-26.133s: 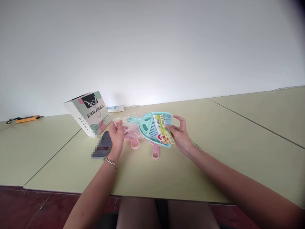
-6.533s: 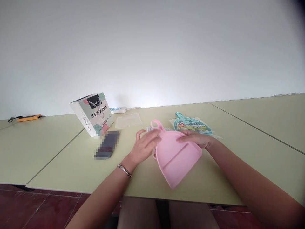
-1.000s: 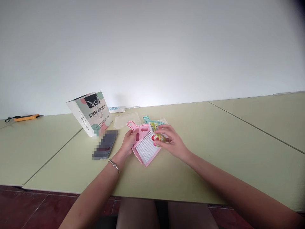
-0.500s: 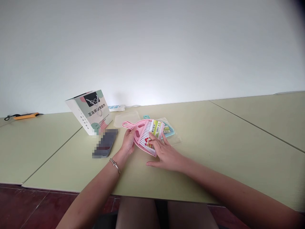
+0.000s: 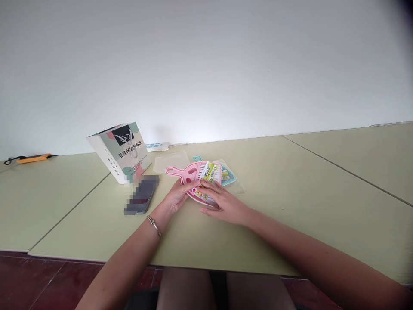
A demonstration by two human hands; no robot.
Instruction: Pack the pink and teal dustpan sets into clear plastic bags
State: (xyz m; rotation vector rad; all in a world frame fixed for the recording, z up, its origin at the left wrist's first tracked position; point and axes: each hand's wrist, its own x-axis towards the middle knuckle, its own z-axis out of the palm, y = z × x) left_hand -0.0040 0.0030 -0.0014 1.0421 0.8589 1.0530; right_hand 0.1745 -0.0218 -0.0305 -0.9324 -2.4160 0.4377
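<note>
A pink dustpan (image 5: pixel 185 173) with a white-bristled brush and a green and yellow paper label (image 5: pixel 208 173) in it lies on the pale green table (image 5: pixel 290 202). My left hand (image 5: pixel 176 197) grips its near left edge, fingers curled under it. My right hand (image 5: pixel 222 203) lies flat on the pan's near right side, fingers stretched out over the label. Behind the pink set, a teal dustpan set in a clear bag (image 5: pixel 228 176) rests on the table.
A printed paper bag (image 5: pixel 121 151) stands at the left. In front of it lies a dark flat object (image 5: pixel 142 194), blurred out. A clear empty plastic bag (image 5: pixel 170 161) and a white power strip (image 5: pixel 157 147) lie further back. An orange object (image 5: pixel 34 158) is at the far left.
The pink dustpan has come down from a tilt to lie nearly flat on the table. My right hand has moved up onto it, pressing the label.
</note>
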